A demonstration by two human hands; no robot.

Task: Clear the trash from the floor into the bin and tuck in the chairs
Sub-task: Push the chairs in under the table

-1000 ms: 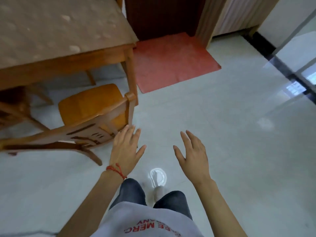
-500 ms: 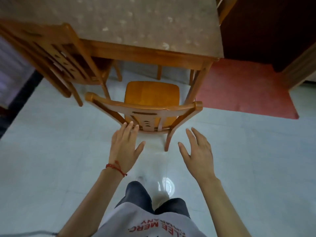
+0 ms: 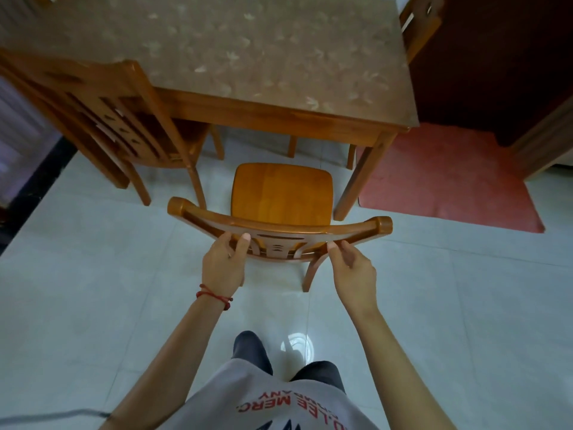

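Both hands hold the curved top rail of the wooden chair (image 3: 280, 193), the left hand (image 3: 224, 261) with fingers and thumb curled round it and the right hand (image 3: 352, 268) pinching it, the seat standing just near of the table (image 3: 263, 116), not yet under.

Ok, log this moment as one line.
step: tuck chair | left hand: grips chair backrest | right hand: grips backrest | chair seat: outside table | trash: none visible
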